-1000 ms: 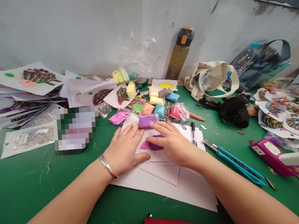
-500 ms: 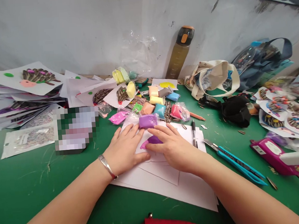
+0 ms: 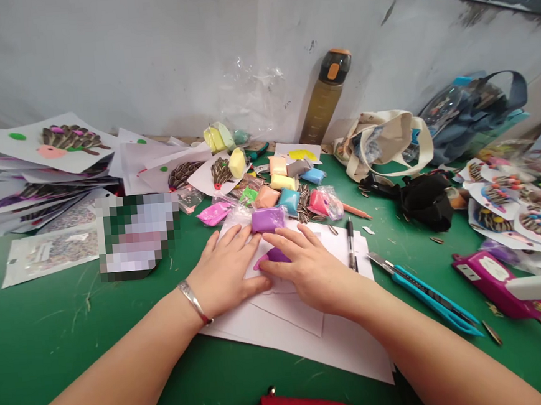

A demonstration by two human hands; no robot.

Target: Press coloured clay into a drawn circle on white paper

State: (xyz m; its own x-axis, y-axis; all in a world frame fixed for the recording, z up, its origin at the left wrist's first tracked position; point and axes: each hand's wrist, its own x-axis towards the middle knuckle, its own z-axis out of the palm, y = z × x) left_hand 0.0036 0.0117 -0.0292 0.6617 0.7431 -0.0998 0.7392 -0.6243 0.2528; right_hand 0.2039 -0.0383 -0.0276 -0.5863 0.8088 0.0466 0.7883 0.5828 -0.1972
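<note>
Stacked white paper [image 3: 305, 343] lies on the green table in front of me. My left hand [image 3: 226, 268] rests flat on the paper's left side, fingers spread. Over the middle of the sheets is my right hand [image 3: 306, 268], its fingers apart and its index finger touching a flat purple and pink clay shape [image 3: 279, 255]. Part of that shape is hidden under the fingers. Just beyond both hands sits a wrapped purple clay block [image 3: 268, 219]. A black pen [image 3: 351, 243] lies on the paper's right edge.
Wrapped clay packs [image 3: 289, 201] and sunflower seeds [image 3: 304, 205] lie beyond the paper. To the right are a blue cutter [image 3: 435, 299] and a magenta glue gun [image 3: 487, 276]. A bottle [image 3: 323, 101] leans on the wall. Seed-decorated cards [image 3: 71, 140] are piled at left.
My right hand has shifted slightly left over the purple shape, covering a bit more of its pink end. My left hand has not visibly moved.
</note>
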